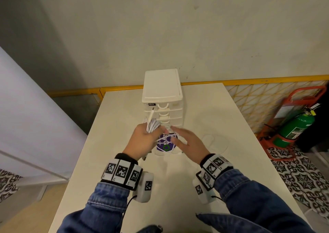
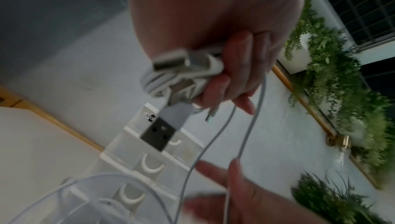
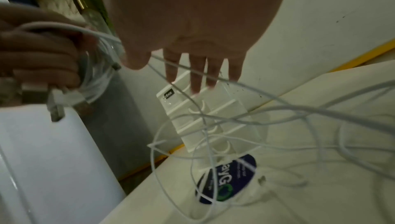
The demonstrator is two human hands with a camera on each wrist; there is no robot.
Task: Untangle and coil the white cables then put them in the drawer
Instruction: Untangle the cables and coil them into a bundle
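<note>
Left hand [image 1: 142, 138] clenched around coiled white cables [image 1: 152, 125], raised before drawer unit [image 1: 162, 99]. Right hand [image 1: 188, 141] alongside, fingers straight, one strand draped across. Loose loops [image 3: 235, 126] strewn over worktop [image 1: 178, 188] and purple-labelled bag [image 1: 165, 143].

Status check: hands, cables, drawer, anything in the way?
Left hand grips coiled bundle; right hand open, fingers straight against a loose strand. Loose cable trails tangled over the table. Drawer unit behind the hands.
</note>
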